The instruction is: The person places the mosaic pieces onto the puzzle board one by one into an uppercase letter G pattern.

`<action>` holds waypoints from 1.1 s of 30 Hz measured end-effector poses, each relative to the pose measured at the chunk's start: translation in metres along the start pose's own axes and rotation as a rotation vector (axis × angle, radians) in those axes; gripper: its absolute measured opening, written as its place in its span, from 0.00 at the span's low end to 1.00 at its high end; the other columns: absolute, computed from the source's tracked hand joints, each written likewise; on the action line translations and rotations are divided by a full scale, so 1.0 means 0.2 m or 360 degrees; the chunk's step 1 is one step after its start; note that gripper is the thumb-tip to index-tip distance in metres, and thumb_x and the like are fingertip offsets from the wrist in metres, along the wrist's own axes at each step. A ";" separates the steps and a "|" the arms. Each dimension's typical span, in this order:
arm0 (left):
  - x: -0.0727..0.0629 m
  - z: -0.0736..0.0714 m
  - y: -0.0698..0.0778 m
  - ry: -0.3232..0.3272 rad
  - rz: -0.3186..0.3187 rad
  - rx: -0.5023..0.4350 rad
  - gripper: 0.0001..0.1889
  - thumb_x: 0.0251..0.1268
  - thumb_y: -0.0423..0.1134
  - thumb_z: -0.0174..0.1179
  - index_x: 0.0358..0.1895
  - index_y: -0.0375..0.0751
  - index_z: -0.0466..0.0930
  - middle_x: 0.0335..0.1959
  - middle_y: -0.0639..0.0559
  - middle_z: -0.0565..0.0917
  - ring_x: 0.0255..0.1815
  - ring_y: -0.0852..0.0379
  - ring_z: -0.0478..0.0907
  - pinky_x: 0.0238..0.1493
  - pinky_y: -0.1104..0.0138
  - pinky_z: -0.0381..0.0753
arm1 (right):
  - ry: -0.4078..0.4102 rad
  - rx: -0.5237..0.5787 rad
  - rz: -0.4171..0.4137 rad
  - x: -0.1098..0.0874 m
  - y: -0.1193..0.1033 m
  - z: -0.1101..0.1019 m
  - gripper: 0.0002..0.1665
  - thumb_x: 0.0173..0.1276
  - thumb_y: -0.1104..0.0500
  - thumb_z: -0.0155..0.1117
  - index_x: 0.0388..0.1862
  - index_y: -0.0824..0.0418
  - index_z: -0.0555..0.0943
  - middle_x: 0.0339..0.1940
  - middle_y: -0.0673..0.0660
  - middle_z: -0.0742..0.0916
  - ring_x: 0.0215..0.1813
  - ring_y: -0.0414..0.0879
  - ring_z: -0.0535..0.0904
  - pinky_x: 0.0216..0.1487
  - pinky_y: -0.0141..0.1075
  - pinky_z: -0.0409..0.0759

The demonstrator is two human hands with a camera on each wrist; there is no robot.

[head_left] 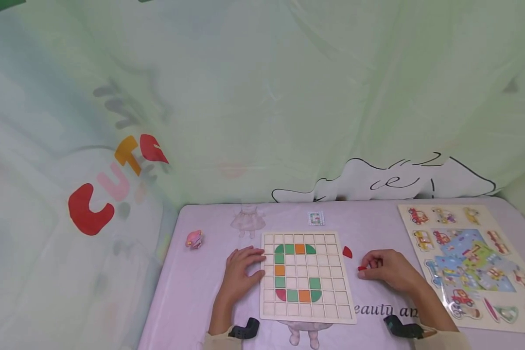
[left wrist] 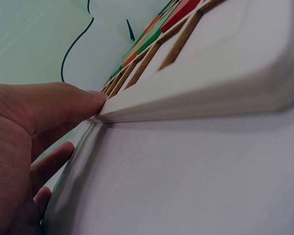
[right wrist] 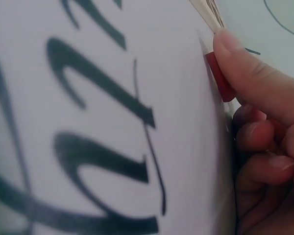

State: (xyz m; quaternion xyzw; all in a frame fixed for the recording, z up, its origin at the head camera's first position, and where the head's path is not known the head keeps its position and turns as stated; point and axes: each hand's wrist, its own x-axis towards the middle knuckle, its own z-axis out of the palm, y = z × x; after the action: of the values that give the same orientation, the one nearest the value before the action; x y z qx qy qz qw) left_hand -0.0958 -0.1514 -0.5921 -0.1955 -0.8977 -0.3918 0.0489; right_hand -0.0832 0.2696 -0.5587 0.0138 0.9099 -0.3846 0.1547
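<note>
A square wooden grid board (head_left: 308,314) lies on the table, with green, orange and red tiles set in its cells in a G-like shape. My left hand (head_left: 241,272) rests at the board's left edge, thumb and fingertips touching the rim, fingers fairly straight. To the right of the board, my right hand (head_left: 390,268) pinches a small red tile (right wrist: 220,78) between thumb and forefinger, its other fingers curled. Another red quarter-round tile (head_left: 347,252) lies on the table between the board and that hand.
Behind the board lies a small pattern card (head_left: 316,218). A pink figurine (head_left: 194,239) stands at the table's far left. On the right is a wooden picture puzzle board (head_left: 472,262) with vehicle pieces. A printed cloth (head_left: 297,97) hangs behind the table.
</note>
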 end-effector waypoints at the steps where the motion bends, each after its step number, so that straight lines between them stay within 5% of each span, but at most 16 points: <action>1: 0.00 0.00 0.00 -0.0001 0.0000 0.0001 0.16 0.59 0.37 0.71 0.52 0.47 0.88 0.62 0.55 0.84 0.71 0.47 0.73 0.76 0.39 0.53 | -0.0006 0.0017 -0.0005 0.00 0.00 0.00 0.19 0.53 0.47 0.82 0.34 0.56 0.84 0.25 0.51 0.77 0.31 0.42 0.72 0.32 0.32 0.65; 11: 0.00 0.00 0.00 0.0002 0.0004 -0.0007 0.17 0.58 0.37 0.72 0.52 0.47 0.88 0.61 0.54 0.84 0.71 0.47 0.73 0.75 0.39 0.53 | -0.0084 0.0199 -0.0027 -0.01 0.00 -0.02 0.19 0.57 0.48 0.80 0.36 0.59 0.83 0.26 0.52 0.78 0.29 0.42 0.73 0.30 0.31 0.68; 22: 0.00 0.01 0.00 -0.0010 0.0009 -0.0006 0.17 0.58 0.38 0.71 0.51 0.48 0.88 0.61 0.55 0.84 0.71 0.47 0.73 0.75 0.39 0.52 | -0.0007 0.0189 -0.0005 -0.01 0.03 -0.01 0.16 0.60 0.46 0.77 0.36 0.55 0.85 0.26 0.53 0.80 0.27 0.43 0.72 0.28 0.33 0.68; 33: 0.00 0.00 0.00 0.0006 -0.0006 0.0017 0.16 0.58 0.37 0.72 0.51 0.47 0.88 0.61 0.55 0.85 0.71 0.47 0.73 0.76 0.39 0.53 | -0.0124 0.0388 -0.0169 -0.02 -0.03 0.04 0.14 0.63 0.50 0.75 0.37 0.58 0.84 0.28 0.53 0.83 0.27 0.39 0.75 0.28 0.30 0.73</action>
State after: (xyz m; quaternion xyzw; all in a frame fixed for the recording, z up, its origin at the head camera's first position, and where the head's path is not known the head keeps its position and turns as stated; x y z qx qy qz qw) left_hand -0.0962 -0.1510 -0.5925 -0.1928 -0.9000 -0.3875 0.0510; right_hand -0.0789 0.2610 -0.5586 -0.0305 0.8492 -0.5002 0.1667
